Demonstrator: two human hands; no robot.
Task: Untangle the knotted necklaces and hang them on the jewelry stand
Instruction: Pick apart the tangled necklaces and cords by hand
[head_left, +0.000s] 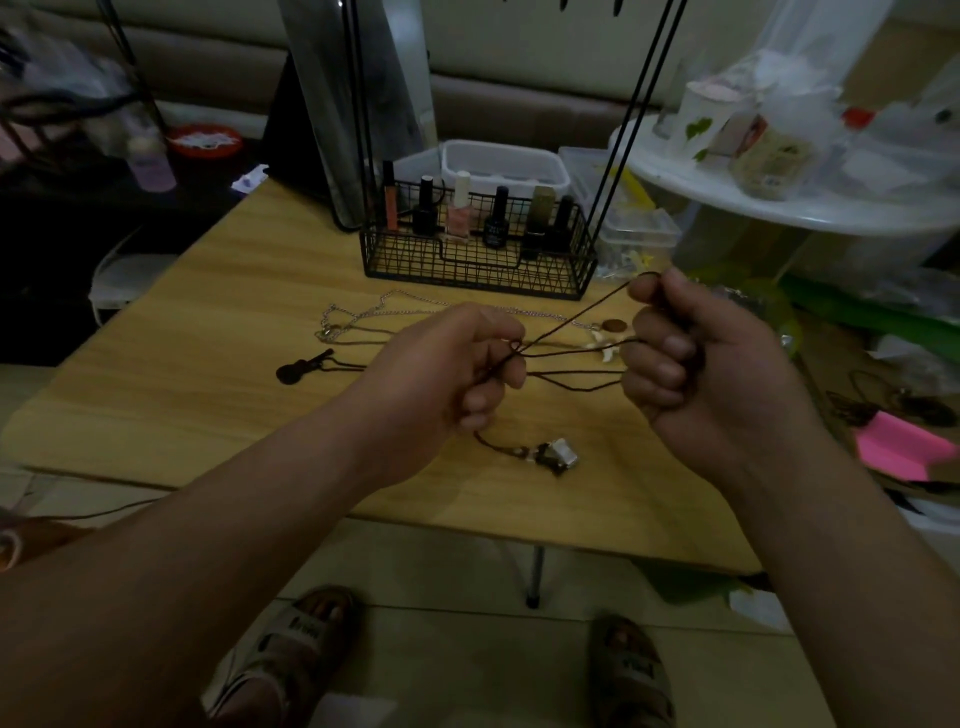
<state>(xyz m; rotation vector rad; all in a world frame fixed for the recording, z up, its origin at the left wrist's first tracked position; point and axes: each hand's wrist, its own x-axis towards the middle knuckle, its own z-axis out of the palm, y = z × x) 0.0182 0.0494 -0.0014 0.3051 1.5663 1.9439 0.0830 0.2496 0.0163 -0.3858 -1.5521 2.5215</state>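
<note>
The left hand (452, 374) is closed up: thumb and forefinger pinch the dark cord (566, 352) at its knot (516, 347), the other fingers curled in below. The right hand (691, 374) is a fist wrapped round the far ends of the same cord, with one loop coming out on top between thumb and forefinger.

Between the two hands the cord is pulled taut above the table (208, 338). Its long axis runs left to right, and the strands fan out from the knot toward the right hand, the top one slanting up to that loop. A short tail drops from under the left hand to a pendant (556, 457) down by the tabletop; I cannot tell whether it rests there or dangles.

Behind the hands a silver chain (395, 306) lies flat, and a small guitar charm (304, 366) sits left of the left wrist. Further back is the stand (478, 273) — a black wire basket with thin rods rising from it, and bottles (460, 213) upright inside.
</note>
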